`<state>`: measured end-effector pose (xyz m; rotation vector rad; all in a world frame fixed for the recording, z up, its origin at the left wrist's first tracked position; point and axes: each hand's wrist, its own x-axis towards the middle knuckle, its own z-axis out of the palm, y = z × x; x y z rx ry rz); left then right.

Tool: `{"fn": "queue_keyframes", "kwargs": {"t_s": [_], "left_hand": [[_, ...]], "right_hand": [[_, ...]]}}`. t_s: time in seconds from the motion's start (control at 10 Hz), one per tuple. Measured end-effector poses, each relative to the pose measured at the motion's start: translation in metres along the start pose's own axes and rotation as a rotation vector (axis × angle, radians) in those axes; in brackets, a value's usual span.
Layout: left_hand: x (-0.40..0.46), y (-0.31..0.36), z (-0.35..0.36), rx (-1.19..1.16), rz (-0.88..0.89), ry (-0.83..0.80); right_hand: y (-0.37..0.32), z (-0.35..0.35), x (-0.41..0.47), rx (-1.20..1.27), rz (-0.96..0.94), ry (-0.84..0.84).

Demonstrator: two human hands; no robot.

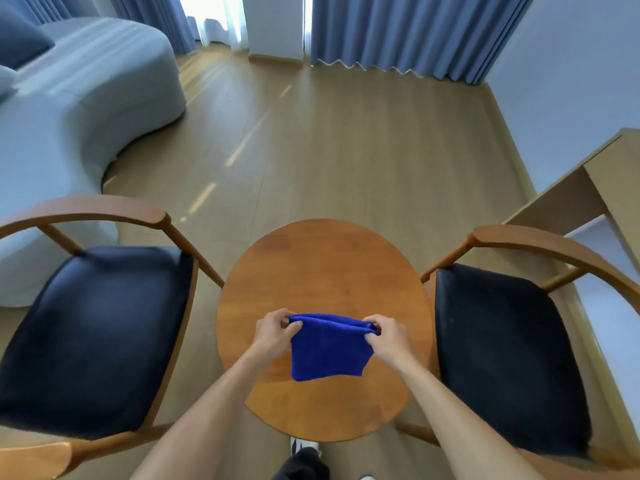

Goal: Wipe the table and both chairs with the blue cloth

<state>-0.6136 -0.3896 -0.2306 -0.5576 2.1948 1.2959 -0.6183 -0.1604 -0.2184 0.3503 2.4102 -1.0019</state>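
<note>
A folded blue cloth [329,351] hangs above the round wooden table [322,271], held up by its top corners. My left hand [275,332] pinches the cloth's left corner and my right hand [388,336] pinches the right corner. The cloth's lower edge droops over the table's near half. On the left stands a wooden chair with a dark seat cushion [93,337]. A matching chair [509,355] stands on the right of the table.
A pale grey curved sofa [79,109] fills the far left. Blue curtains [415,32] hang along the back wall. A light wooden desk [588,188] stands at the right wall. Wooden floor [329,143] stretches beyond the table. My shoe [304,446] shows under the table's near edge.
</note>
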Motion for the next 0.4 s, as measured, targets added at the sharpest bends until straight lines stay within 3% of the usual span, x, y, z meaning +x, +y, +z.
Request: {"fn": "queue_keyframes", "kwargs": {"t_s": [0.2,0.4], "left_hand": [[0.042,0.013,-0.001,-0.022,-0.103,0.201],[0.037,0.014,-0.013,0.023,-0.114,0.216]], "right_hand": [[-0.011,0.0,0.058,0.011,0.034,0.071],[-0.017,-0.013,0.052,-0.001,0.026,0.105]]}}
